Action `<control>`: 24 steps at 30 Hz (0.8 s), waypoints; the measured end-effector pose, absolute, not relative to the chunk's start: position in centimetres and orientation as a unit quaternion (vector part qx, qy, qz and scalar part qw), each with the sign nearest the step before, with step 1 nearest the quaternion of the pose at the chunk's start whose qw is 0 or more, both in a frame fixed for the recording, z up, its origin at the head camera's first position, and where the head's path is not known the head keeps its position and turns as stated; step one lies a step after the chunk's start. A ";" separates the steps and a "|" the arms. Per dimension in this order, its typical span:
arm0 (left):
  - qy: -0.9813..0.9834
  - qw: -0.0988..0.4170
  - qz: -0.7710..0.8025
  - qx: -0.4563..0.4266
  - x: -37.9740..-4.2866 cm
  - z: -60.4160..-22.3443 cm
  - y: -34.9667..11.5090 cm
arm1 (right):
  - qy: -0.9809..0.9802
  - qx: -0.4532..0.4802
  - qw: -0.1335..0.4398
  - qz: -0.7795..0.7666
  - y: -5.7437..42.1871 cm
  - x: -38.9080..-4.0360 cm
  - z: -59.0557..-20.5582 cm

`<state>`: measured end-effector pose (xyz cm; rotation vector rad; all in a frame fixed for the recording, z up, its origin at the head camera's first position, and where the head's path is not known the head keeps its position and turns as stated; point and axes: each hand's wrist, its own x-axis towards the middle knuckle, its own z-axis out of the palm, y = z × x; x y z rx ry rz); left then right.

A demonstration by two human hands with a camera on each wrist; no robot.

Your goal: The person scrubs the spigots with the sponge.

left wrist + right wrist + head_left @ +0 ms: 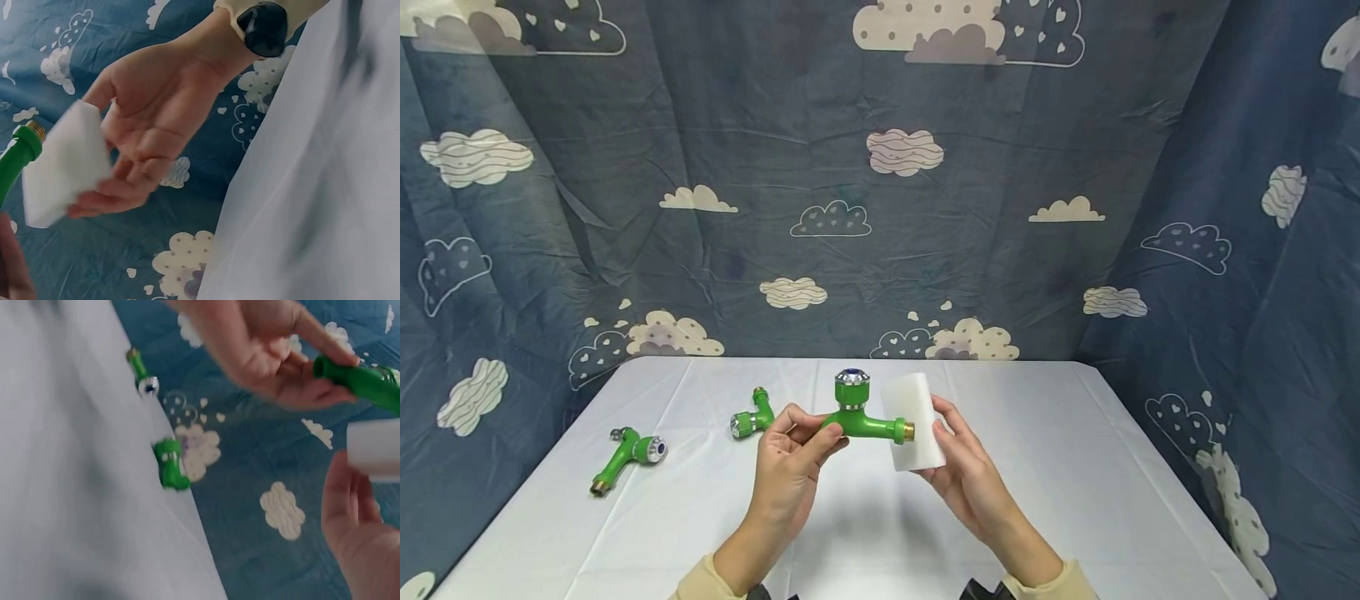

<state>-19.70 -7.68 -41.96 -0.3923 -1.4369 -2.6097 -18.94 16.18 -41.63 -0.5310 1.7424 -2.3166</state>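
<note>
Near the middle of the head view, slightly low, the left hand [790, 467] pinches a green tap [868, 427] between thumb and fingers. The tap's long axis runs almost level across the frame, its brass threaded end pointing right and its silver-capped knob [852, 387] standing straight up. Just right of centre, the right hand [966, 471] grips a white block [925, 417], which stands on end with its top leaning slightly left. The brass end overlaps the block's face; whether they touch, I cannot tell.

On the white counter [1075, 500], at lower left, a second tap [627, 454] lies slantwise, brass end toward the lower left and knob facing right. A third tap [764, 411] lies behind the left hand, partly hidden, its knob toward the left and one end pointing up the frame. A dark blue cloud-patterned cloth [760, 108] hangs behind.
</note>
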 end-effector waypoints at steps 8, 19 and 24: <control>-0.494 0.062 -0.861 -0.110 -19.7 -42.4 -7.3 | 0.451 -0.218 0.199 -0.842 16.7 -18.6 -41.5; -0.501 0.091 -0.859 -0.047 -20.7 -42.1 -8.0 | 0.539 -0.230 0.046 -0.809 18.1 -19.2 -40.8; -0.489 0.078 -0.868 -0.042 -20.5 -42.1 -7.8 | 0.707 -0.230 -0.142 -0.654 16.8 -19.1 -41.5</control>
